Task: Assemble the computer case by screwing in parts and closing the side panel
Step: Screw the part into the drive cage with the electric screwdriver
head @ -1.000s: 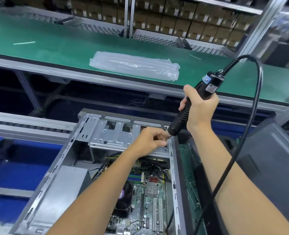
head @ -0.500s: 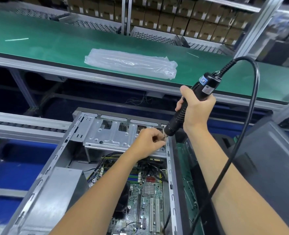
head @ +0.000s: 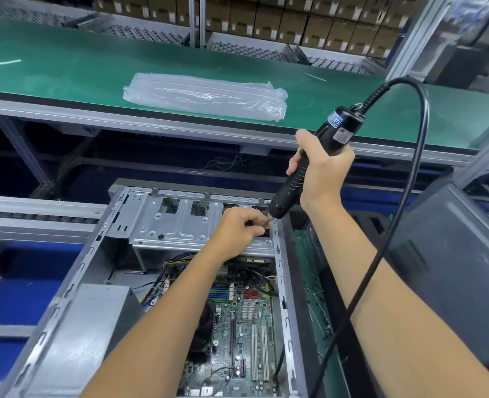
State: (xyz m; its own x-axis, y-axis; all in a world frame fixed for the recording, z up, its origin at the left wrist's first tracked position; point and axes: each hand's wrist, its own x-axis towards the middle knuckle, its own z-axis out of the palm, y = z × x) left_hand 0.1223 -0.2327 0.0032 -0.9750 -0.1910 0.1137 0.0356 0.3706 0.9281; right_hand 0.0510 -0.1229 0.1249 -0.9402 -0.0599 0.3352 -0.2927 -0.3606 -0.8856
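Observation:
An open grey computer case (head: 65,291) lies on its side below me, with the motherboard (head: 246,326) exposed inside. A silver drive cage (head: 180,222) spans its far end. My right hand (head: 320,168) grips a black electric screwdriver (head: 309,165), tilted so its tip meets the cage's right end. My left hand (head: 240,228) pinches at the driver's tip there, fingers curled; whatever it holds is hidden. A dark side panel (head: 453,268) leans at the right.
The screwdriver's black cable (head: 392,231) loops over my right forearm. A grey power supply (head: 85,326) sits in the case's near left corner. A clear plastic bag (head: 206,96) lies on the green bench behind. Cardboard boxes (head: 295,21) fill the far shelves.
Both hands stay at the cage's right end with the driver tip in place. Only my view has shifted slightly.

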